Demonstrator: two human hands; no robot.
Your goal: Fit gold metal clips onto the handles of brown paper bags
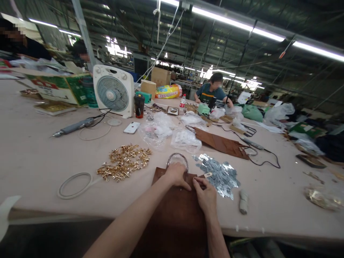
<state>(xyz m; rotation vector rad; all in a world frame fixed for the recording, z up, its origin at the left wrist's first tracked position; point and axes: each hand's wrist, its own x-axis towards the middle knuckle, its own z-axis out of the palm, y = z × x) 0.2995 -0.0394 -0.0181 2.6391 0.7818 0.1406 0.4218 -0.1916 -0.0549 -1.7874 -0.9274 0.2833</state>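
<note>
A brown leather piece (176, 211) lies over the near edge of the table. My left hand (176, 174) rests on its top edge, fingers curled down against the leather. My right hand (205, 193) sits just to the right, fingers pinched on something small that I cannot make out. A small clear round dish (177, 158) stands just beyond my left hand. A heap of gold metal fittings (123, 162) lies to the left. Silver metal plates (219, 173) are piled to the right, touching the leather's corner.
A white box fan (114, 91), a phone (131, 127), a dark cup (139, 106) and plastic bags (161, 129) stand further back. Another brown leather piece (221, 143) and a corded tool (252, 144) lie right. A person sits at the far side (212, 91). A white ring (73, 185) lies near left.
</note>
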